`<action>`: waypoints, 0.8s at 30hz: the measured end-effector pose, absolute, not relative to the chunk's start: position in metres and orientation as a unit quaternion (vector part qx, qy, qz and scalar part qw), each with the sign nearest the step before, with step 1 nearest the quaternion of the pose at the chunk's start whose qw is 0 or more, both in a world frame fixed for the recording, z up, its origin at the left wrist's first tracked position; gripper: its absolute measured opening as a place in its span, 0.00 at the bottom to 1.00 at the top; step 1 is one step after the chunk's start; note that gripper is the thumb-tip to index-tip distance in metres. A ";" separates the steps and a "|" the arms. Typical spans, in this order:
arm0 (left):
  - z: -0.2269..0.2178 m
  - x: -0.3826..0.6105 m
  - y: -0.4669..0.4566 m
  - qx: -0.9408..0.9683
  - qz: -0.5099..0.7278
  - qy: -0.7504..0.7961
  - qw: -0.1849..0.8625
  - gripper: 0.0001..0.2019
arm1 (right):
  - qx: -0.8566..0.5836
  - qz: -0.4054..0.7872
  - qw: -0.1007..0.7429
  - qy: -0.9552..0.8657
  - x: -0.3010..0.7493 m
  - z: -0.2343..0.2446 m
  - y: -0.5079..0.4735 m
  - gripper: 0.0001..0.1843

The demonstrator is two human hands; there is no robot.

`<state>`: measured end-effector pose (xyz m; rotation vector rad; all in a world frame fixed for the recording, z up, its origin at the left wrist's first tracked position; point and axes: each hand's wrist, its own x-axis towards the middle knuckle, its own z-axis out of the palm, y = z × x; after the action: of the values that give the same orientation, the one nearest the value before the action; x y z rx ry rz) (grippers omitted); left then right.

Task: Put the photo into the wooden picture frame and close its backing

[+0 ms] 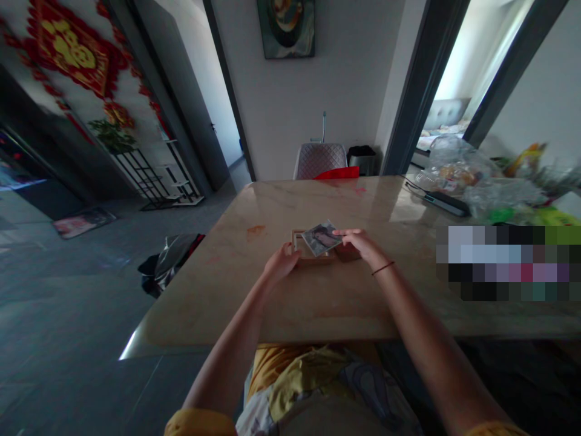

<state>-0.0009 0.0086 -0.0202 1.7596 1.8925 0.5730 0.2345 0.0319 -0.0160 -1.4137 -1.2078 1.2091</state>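
Note:
A small wooden picture frame [313, 260] lies flat on the beige marble table [318, 303]. My left hand [281, 263] grips the frame's left edge, fingers curled on it. My right hand [361, 243] pinches a photo print [321, 237] by its right side and holds it tilted just above the frame's opening. A thin dark band circles my right wrist.
Clear plastic bags with food [458, 172] and a dark flat device [442, 201] sit at the table's far right. A quilted chair [320, 158] with something red stands behind the table. A dark bag [170, 260] lies on the floor at left.

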 end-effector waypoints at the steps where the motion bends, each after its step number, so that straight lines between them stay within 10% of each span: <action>1: -0.017 0.000 0.006 0.649 0.177 0.701 0.238 0.28 | -0.565 0.492 0.451 -0.485 0.234 -0.016 0.032 0.22; 12: -0.004 0.010 -0.010 0.661 0.074 0.734 0.136 0.21 | -0.524 0.546 0.523 -0.392 0.227 -0.009 0.025 0.08; 24: -0.006 0.009 -0.006 0.644 0.262 0.701 0.156 0.29 | -0.456 0.535 0.587 -0.403 0.209 -0.020 0.025 0.19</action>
<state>0.0086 -0.0059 -0.0063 1.8448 2.0084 0.7498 0.2086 0.0252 -0.0197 -1.0630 -0.9383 1.2463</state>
